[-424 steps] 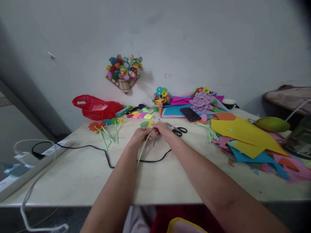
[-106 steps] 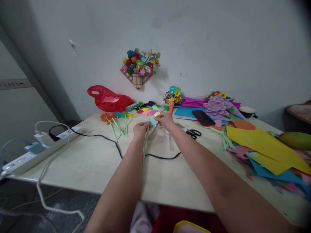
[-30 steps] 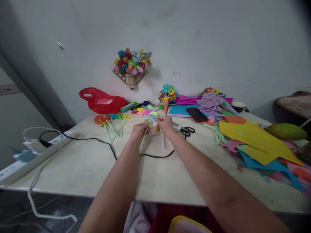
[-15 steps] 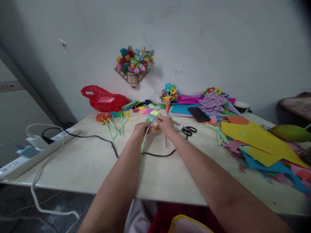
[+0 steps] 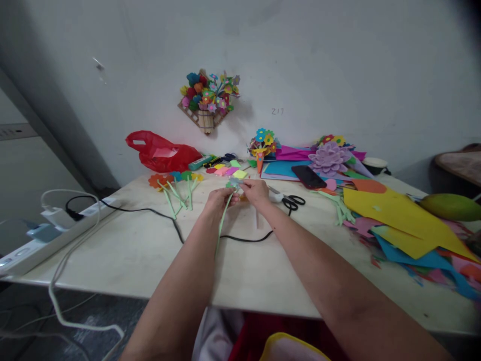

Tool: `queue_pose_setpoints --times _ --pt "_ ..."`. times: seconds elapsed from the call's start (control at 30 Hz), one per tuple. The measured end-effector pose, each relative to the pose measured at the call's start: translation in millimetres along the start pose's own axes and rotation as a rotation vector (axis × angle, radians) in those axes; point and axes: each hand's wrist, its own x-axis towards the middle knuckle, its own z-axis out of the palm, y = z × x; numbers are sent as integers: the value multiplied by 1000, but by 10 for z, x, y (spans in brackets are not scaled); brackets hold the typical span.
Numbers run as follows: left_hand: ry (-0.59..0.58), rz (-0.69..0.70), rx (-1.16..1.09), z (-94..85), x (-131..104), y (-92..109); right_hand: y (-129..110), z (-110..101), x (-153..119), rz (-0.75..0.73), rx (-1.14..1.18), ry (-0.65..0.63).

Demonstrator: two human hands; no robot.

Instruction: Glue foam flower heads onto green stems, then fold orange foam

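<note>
Both hands meet over the middle of the table. A light green strip (image 5: 224, 218) hangs down from the fingers of my left hand (image 5: 219, 201), which are closed on it. At their tips is a pale blue-green paper flower (image 5: 233, 183), partly covered by the fingers. My right hand (image 5: 255, 193) pinches at the flower's right side; exactly what lies between its fingertips is too small to make out. Just right of that hand are black-handled scissors (image 5: 290, 202). A white object, perhaps a glue gun (image 5: 276, 197), is partly hidden behind my right hand.
Flower cut-outs (image 5: 161, 181) and green strips (image 5: 180, 193) lie at left, near a red plastic bag (image 5: 161, 153). A black cable (image 5: 150, 210) crosses the table from a power strip (image 5: 63, 233). Rightward are a phone (image 5: 308, 177), yellow sheets (image 5: 406, 215) and a mango-like fruit (image 5: 451, 206).
Both hands keep nearly the same hold at the flower and strip. The whole view has shifted very slightly; nothing else has visibly moved.
</note>
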Motion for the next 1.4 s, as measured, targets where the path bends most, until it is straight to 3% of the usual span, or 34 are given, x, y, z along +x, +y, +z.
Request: queue_pose_setpoints --times 1.4 --pt "-98 124 89 -9 -62 -5 -10 -22 -18 -98 -171 -74"
